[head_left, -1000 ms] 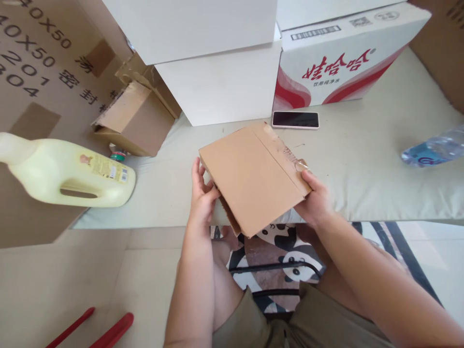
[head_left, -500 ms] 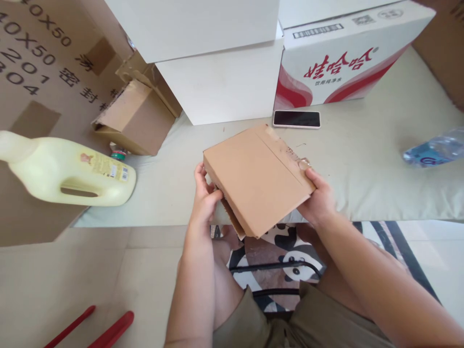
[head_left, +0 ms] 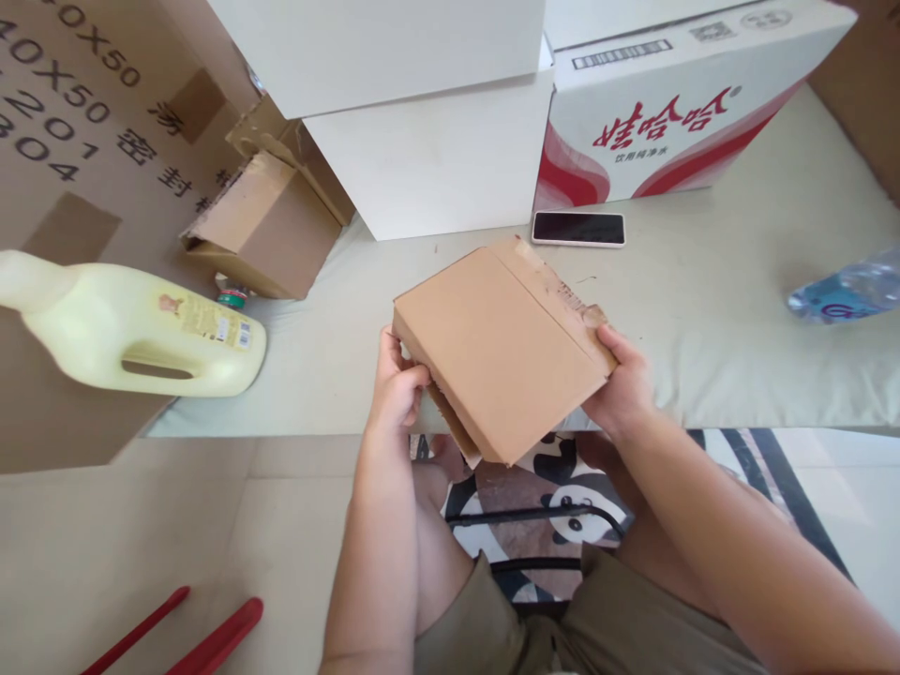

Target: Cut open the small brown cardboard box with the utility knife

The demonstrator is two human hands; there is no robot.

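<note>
A flat brown cardboard box (head_left: pixel 502 352) is held tilted between my hands over the front edge of the cloth-covered surface. My left hand (head_left: pixel 402 380) grips its left side, with the thumb at a flap that hangs partly open along that edge. On the opposite side, my right hand (head_left: pixel 622 380) is closed round the corner, its thumb on top near a strip of torn tape. The fingers under the box are hidden. Whatever is inside cannot be seen.
Behind the box lies a phone (head_left: pixel 577 229), in front of white cartons (head_left: pixel 436 169) and a red-and-white carton (head_left: pixel 653 141). A yellow jug (head_left: pixel 147 328) and a small open carton (head_left: pixel 271 225) are at left. A water bottle (head_left: pixel 847 289) lies at right.
The box has tipped slightly, and the creased strip along its right side shows a little more. Both hands keep their hold. The whole view has shifted a touch.
</note>
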